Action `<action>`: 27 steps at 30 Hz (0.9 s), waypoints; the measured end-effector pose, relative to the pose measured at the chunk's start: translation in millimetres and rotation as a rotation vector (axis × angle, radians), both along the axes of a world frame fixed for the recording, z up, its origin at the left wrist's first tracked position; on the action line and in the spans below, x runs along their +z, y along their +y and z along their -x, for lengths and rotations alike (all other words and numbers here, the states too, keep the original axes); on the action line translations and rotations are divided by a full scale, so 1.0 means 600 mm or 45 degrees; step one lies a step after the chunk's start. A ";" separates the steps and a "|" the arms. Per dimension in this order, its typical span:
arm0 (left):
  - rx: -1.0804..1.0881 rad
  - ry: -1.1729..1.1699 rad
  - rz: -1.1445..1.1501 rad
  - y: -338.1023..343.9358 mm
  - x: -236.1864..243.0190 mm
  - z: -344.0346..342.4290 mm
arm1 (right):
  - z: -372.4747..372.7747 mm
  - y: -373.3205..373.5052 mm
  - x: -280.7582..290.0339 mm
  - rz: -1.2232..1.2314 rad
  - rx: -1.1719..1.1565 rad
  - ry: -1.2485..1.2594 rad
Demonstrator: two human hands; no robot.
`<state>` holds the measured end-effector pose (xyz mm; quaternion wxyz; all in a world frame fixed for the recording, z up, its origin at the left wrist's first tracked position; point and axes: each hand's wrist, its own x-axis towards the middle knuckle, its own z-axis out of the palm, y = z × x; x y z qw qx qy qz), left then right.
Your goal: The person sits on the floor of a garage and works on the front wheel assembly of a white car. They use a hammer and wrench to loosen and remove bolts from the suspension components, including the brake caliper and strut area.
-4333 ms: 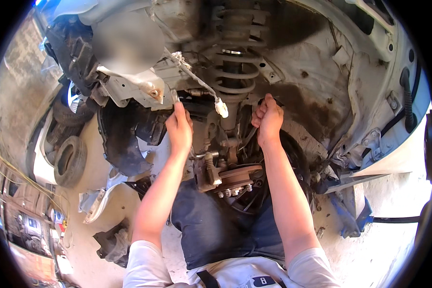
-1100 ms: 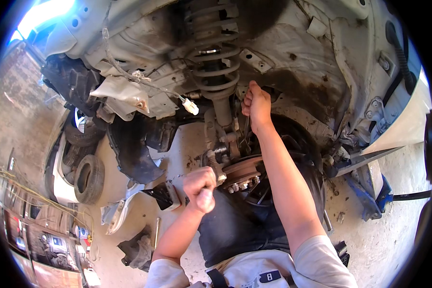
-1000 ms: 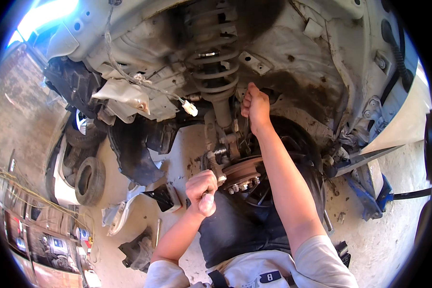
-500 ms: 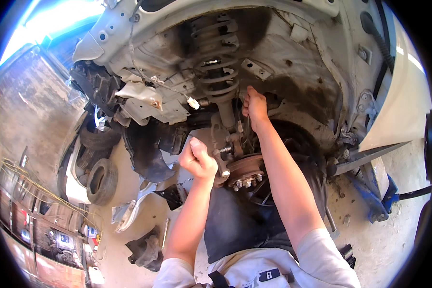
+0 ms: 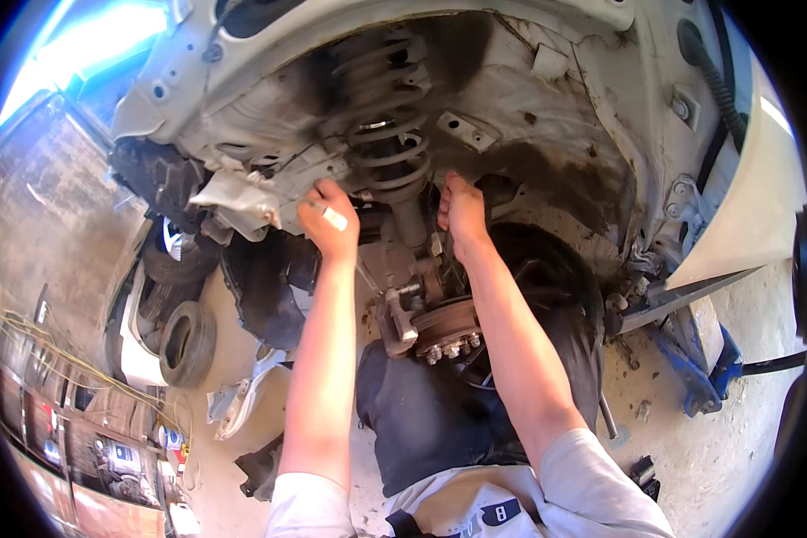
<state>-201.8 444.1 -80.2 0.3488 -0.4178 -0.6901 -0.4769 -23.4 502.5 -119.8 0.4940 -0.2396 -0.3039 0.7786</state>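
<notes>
I look into an open wheel arch [image 5: 547,117] of a white car with the wheel off. A coil spring and strut [image 5: 387,143] hang in the middle, above the bare wheel hub with studs [image 5: 444,327]. My left hand [image 5: 330,220] is raised beside the strut's left side, fingers closed around a small white-tipped tool or part. My right hand [image 5: 462,211] grips something dark at the strut's right side, just behind it; what it holds is hidden by the fingers.
A blue jack [image 5: 699,359] stands under the sill at the right. Loose tyres [image 5: 188,341] and a detached dark liner piece [image 5: 264,291] lie at the left. Small tools lie on the dusty concrete floor [image 5: 735,448] near my right leg.
My left hand has risen from waist height near the hub up to the left side of the strut. My right hand stays at the strut. The view has tilted upward.
</notes>
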 end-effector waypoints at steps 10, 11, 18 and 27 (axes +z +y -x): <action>0.334 -0.510 0.346 0.121 -0.041 0.122 | -0.002 0.002 -0.008 0.022 0.098 0.054; 0.341 -0.554 0.341 0.122 -0.036 0.111 | -0.005 0.004 -0.005 0.018 0.090 0.054; -0.842 -1.682 0.175 -0.002 -0.019 0.029 | -0.012 -0.013 -0.027 -0.058 -0.054 0.056; -0.842 -1.376 -0.131 -0.089 0.006 0.003 | -0.011 -0.017 -0.019 -0.075 -0.061 0.084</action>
